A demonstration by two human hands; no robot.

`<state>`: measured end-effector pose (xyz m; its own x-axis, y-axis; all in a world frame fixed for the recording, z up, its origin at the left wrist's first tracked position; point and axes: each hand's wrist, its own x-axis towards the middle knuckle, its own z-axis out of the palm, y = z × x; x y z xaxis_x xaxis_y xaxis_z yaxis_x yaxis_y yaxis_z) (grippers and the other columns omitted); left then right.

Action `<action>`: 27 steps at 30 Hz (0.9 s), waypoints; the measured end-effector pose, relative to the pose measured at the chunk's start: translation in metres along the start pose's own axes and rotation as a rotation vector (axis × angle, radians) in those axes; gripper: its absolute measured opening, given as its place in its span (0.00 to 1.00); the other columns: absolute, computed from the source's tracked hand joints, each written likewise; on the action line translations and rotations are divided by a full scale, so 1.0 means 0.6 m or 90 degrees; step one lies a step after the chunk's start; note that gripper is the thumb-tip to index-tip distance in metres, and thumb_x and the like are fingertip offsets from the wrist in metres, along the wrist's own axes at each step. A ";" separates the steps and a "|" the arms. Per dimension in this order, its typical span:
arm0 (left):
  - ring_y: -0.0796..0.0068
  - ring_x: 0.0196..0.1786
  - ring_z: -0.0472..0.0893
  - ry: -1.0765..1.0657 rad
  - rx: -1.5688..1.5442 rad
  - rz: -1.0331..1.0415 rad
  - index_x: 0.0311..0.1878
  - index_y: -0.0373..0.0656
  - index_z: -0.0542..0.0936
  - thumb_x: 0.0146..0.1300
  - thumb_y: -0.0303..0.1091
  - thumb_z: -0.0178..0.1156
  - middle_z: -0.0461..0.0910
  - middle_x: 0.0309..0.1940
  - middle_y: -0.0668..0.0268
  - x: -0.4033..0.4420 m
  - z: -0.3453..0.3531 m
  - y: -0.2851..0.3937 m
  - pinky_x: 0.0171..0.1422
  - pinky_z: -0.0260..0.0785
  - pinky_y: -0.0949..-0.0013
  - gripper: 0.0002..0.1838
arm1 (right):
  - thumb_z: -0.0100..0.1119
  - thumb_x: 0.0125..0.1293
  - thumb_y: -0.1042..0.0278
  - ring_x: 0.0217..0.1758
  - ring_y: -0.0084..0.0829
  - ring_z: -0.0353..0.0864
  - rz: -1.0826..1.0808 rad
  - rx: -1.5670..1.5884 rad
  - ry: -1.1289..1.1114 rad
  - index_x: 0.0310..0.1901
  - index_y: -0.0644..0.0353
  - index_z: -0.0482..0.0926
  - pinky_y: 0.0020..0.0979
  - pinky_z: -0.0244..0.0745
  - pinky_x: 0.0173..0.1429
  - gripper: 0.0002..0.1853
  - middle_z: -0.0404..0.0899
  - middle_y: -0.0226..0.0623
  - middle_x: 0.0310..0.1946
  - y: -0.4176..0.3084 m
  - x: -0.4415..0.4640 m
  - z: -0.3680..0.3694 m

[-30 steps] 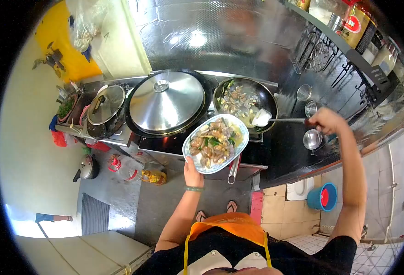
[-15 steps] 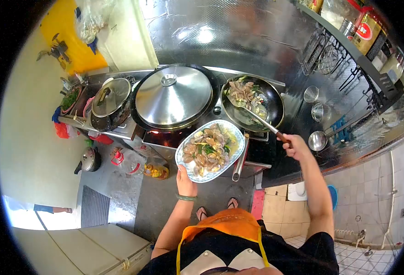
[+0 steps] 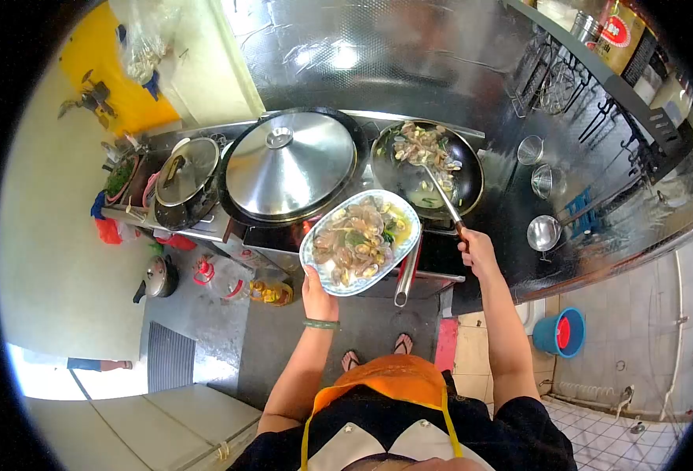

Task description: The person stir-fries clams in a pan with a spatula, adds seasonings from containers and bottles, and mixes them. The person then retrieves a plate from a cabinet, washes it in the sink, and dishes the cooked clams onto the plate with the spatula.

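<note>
Near wok (image 3: pixel 469 169), L hand (image 3: pixel 317 300) pinches plate (image 3: pixel 345 290) rim, R hand (image 3: pixel 477 254), arm outstretched fwd, wrapped round spatula (image 3: pixel 442 195) handle

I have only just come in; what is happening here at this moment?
A person in an orange apron holds a plate heaped with clams in the left hand. The right hand grips a long-handled utensil, its far end at more clams in an open pan. To the pan's left is a domed metal lid.
</note>
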<state>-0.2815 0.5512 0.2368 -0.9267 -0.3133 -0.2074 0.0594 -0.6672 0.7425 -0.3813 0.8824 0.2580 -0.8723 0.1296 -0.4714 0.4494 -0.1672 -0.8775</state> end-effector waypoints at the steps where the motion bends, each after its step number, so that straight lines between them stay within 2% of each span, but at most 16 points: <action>1: 0.62 0.62 0.72 -0.005 0.003 0.003 0.65 0.34 0.62 0.72 0.53 0.41 0.69 0.62 0.57 0.008 0.006 0.000 0.65 0.65 0.58 0.32 | 0.52 0.68 0.60 0.10 0.17 0.57 -0.011 -0.008 -0.005 0.35 0.58 0.74 0.22 0.47 0.13 0.11 0.68 0.28 0.17 0.000 -0.001 -0.003; 5: 0.61 0.63 0.70 -0.019 -0.014 0.017 0.65 0.33 0.62 0.73 0.52 0.41 0.69 0.62 0.56 0.028 0.023 -0.014 0.66 0.64 0.57 0.31 | 0.52 0.69 0.60 0.12 0.15 0.58 -0.036 -0.034 -0.031 0.43 0.61 0.76 0.20 0.49 0.13 0.12 0.68 0.26 0.18 0.027 -0.023 -0.046; 6: 0.67 0.56 0.76 0.014 -0.043 -0.004 0.61 0.35 0.65 0.72 0.49 0.46 0.74 0.56 0.59 0.031 0.029 -0.017 0.58 0.71 0.64 0.27 | 0.52 0.69 0.61 0.12 0.15 0.58 -0.041 -0.041 -0.033 0.44 0.61 0.76 0.19 0.49 0.13 0.12 0.68 0.26 0.18 0.026 -0.033 -0.052; 12: 0.68 0.55 0.77 0.024 -0.039 0.000 0.61 0.36 0.66 0.72 0.48 0.46 0.75 0.55 0.60 0.069 0.044 -0.062 0.56 0.73 0.66 0.25 | 0.52 0.69 0.64 0.15 0.12 0.59 -0.037 -0.010 -0.007 0.50 0.62 0.75 0.16 0.47 0.14 0.14 0.66 0.24 0.19 -0.034 -0.128 -0.068; 13: 0.68 0.54 0.78 0.028 -0.044 0.000 0.61 0.36 0.66 0.72 0.48 0.45 0.75 0.55 0.60 0.073 0.055 -0.066 0.56 0.73 0.66 0.25 | 0.53 0.68 0.64 0.15 0.12 0.59 -0.039 -0.027 -0.004 0.51 0.62 0.75 0.16 0.47 0.14 0.14 0.66 0.24 0.19 -0.046 -0.144 -0.074; 15: 0.69 0.51 0.79 0.044 -0.034 -0.023 0.60 0.36 0.66 0.72 0.49 0.46 0.76 0.53 0.60 0.083 0.072 -0.072 0.49 0.77 0.67 0.26 | 0.53 0.68 0.64 0.15 0.12 0.59 -0.040 -0.064 0.000 0.52 0.63 0.75 0.16 0.47 0.14 0.15 0.66 0.23 0.19 -0.072 -0.185 -0.088; 17: 0.69 0.50 0.80 0.074 -0.008 -0.044 0.60 0.36 0.66 0.71 0.51 0.47 0.76 0.52 0.60 0.097 0.090 -0.080 0.48 0.77 0.69 0.27 | 0.54 0.67 0.65 0.16 0.13 0.60 -0.045 -0.137 -0.002 0.53 0.63 0.75 0.16 0.48 0.15 0.16 0.66 0.22 0.18 -0.103 -0.235 -0.095; 21: 0.68 0.49 0.81 0.052 -0.068 -0.032 0.59 0.36 0.66 0.70 0.52 0.48 0.76 0.52 0.59 0.130 0.119 -0.115 0.46 0.78 0.66 0.27 | 0.56 0.65 0.65 0.16 0.12 0.59 -0.088 -0.243 0.012 0.54 0.64 0.76 0.17 0.49 0.18 0.18 0.65 0.20 0.17 -0.104 -0.296 -0.103; 24: 0.69 0.49 0.81 0.012 -0.071 -0.019 0.59 0.37 0.67 0.71 0.51 0.47 0.77 0.51 0.59 0.148 0.136 -0.136 0.47 0.78 0.68 0.26 | 0.58 0.63 0.66 0.17 0.18 0.68 -0.142 -0.356 0.031 0.55 0.62 0.76 0.22 0.60 0.21 0.19 0.72 0.29 0.17 -0.081 -0.319 -0.114; 27: 0.69 0.50 0.80 -0.008 -0.094 -0.010 0.59 0.37 0.66 0.71 0.51 0.47 0.76 0.52 0.60 0.159 0.145 -0.158 0.48 0.77 0.68 0.27 | 0.60 0.61 0.66 0.23 0.32 0.80 -0.472 -0.620 0.120 0.56 0.60 0.75 0.30 0.70 0.27 0.21 0.79 0.45 0.23 -0.050 -0.308 -0.123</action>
<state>-0.4080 0.6437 0.2019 -0.9324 -0.2939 -0.2103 0.0975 -0.7648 0.6369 -0.2195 0.9357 0.3648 -0.9719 0.0344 0.2327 -0.1155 0.7918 -0.5997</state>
